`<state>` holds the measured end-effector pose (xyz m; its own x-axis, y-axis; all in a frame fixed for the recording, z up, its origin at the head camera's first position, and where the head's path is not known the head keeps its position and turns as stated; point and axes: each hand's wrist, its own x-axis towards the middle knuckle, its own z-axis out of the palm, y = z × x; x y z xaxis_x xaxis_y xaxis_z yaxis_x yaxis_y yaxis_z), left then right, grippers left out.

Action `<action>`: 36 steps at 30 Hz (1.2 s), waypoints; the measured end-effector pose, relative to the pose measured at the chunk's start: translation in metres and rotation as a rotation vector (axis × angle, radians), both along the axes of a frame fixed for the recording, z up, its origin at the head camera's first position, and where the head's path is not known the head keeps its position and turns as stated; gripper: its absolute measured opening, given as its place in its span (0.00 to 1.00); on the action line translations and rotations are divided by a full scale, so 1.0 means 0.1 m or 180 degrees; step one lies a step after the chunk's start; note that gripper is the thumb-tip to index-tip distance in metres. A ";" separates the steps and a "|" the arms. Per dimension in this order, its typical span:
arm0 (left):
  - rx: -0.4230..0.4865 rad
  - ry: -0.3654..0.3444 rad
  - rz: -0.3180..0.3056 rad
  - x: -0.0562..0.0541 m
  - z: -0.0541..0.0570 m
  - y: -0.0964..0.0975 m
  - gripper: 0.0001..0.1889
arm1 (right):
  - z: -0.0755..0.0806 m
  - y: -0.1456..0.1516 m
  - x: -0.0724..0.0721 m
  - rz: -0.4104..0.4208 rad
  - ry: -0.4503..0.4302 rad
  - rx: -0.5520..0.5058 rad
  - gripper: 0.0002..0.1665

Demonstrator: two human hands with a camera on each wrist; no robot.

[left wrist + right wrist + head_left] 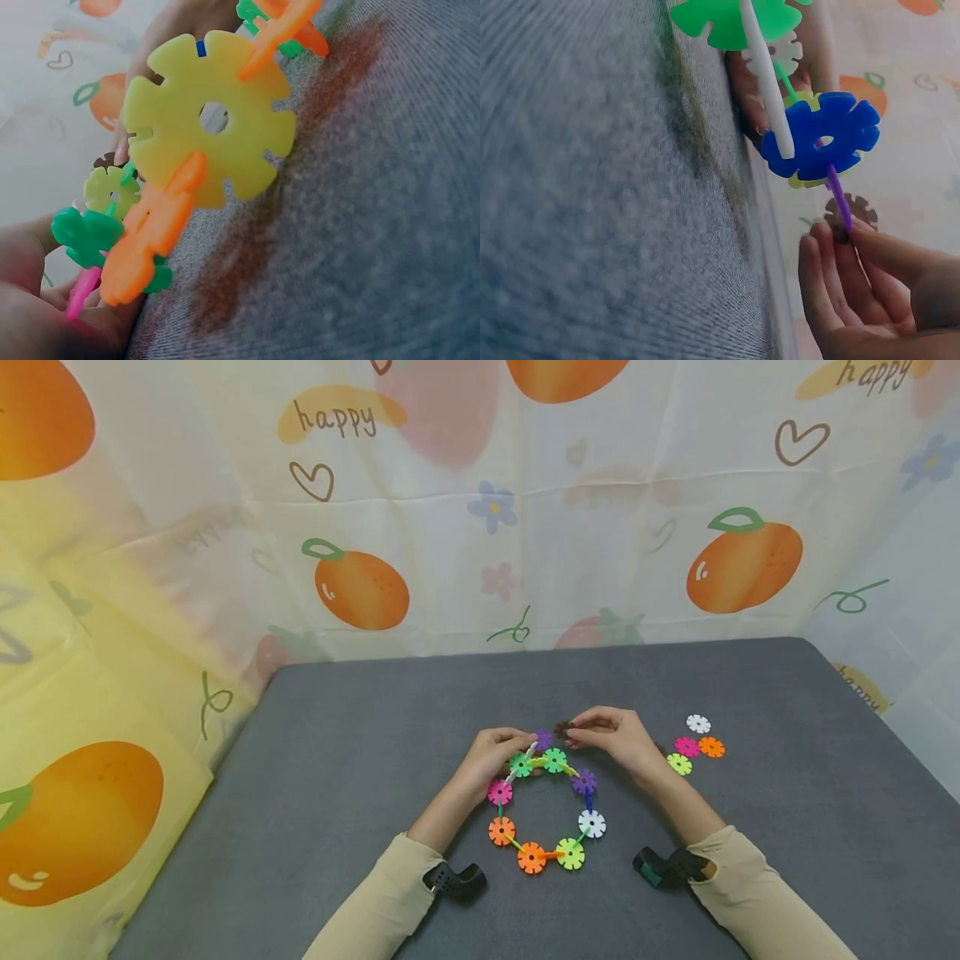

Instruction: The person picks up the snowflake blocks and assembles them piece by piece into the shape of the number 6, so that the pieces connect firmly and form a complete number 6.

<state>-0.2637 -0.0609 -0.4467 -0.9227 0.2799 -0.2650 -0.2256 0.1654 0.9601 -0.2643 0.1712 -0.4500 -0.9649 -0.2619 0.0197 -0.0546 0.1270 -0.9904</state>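
A ring of linked, notched plastic discs (570, 854) in several colours is in the middle of the head view. My left hand (491, 758) grips its far left side, by the green disc (521, 765) and a white one set on edge. A purple disc (543, 741) sticks up at the far side of the ring. Between thumb and fingers, my right hand (615, 739) pinches a brown disc (562, 730), just right of the purple one. In the right wrist view, the brown disc (861, 210) shows at the fingertips, partly behind a purple disc. Whether the two touch is unclear.
Loose discs lie right of the right hand: white (698, 723), pink (687, 747), orange (712, 747) and yellow-green (679, 764). The grey tabletop (360, 735) meets a printed cloth (450, 568) at the back. Each wrist wears a black camera mount (457, 882).
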 end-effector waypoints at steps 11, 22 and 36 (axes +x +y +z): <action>0.0095 -0.0122 0.0031 -0.05 -0.14 0.01 0.17 | -0.04 -0.08 0.03 0.0063 0.0150 0.0154 0.13; 0.0065 -0.0240 0.0126 -0.04 -0.11 0.02 0.16 | -0.06 -0.11 0.04 0.0179 0.0685 0.0213 0.06; -0.0104 -0.0128 0.0160 -0.08 -0.12 0.04 0.18 | -0.03 -0.10 0.01 0.0151 0.0500 0.0487 0.11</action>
<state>-0.2721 -0.0570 -0.4592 -0.9238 0.2241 -0.3105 -0.2727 0.1841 0.9443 -0.2629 0.1609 -0.4530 -0.9396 -0.3185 0.1252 -0.2162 0.2688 -0.9386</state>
